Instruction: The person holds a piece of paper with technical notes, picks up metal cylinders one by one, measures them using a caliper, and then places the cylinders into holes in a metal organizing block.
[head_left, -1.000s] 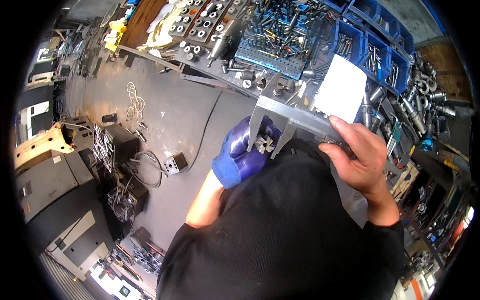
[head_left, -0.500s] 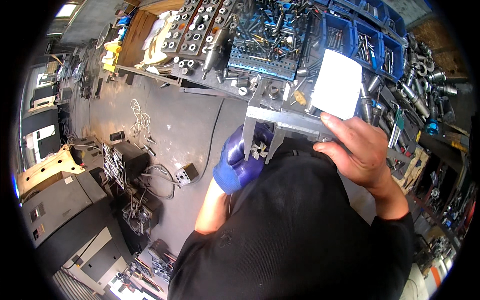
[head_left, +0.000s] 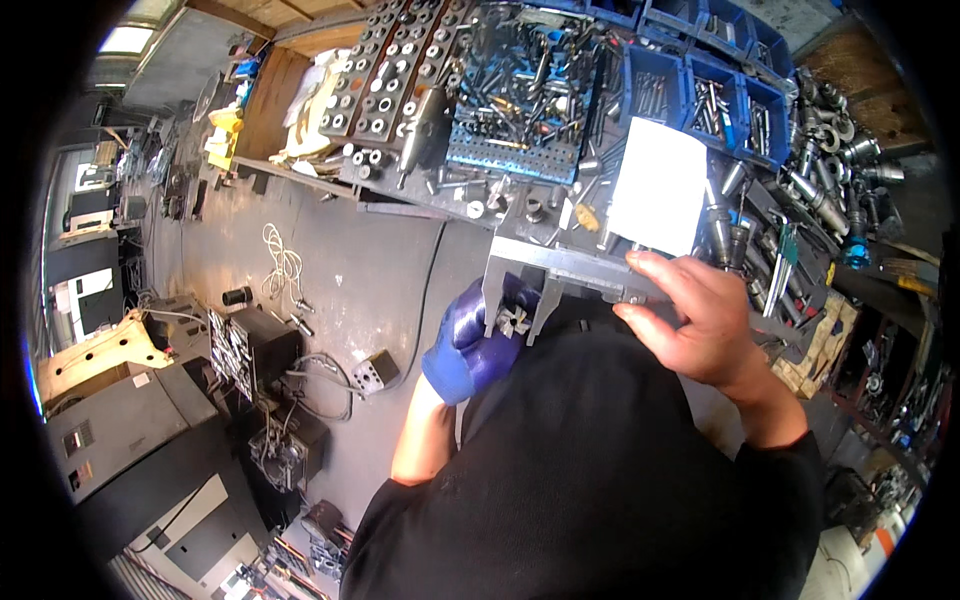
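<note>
My left hand, in a purple and blue glove, is closed around a fluted milling cutter, whose toothed end faces up. A large steel vernier caliper reaches across from the right, its long jaws standing on either side of the cutter's end. Whether both jaws touch the teeth is hard to tell. Bare, my right hand grips the caliper's beam and slide between thumb and fingers. The cutter's shank is hidden inside the glove. Just beyond the right hand, a white sheet of paper lies on the cluttered bench.
A blue perforated rack full of cutters stands on the bench, beside trays of collets. Blue bins hold tools at the back right, near piled tool holders. Machines and a coiled cable are at left.
The view has shifted slightly, so the bench sits a little lower in the picture. Both hands keep their grips, and the caliper jaws stay around the cutter's end.
</note>
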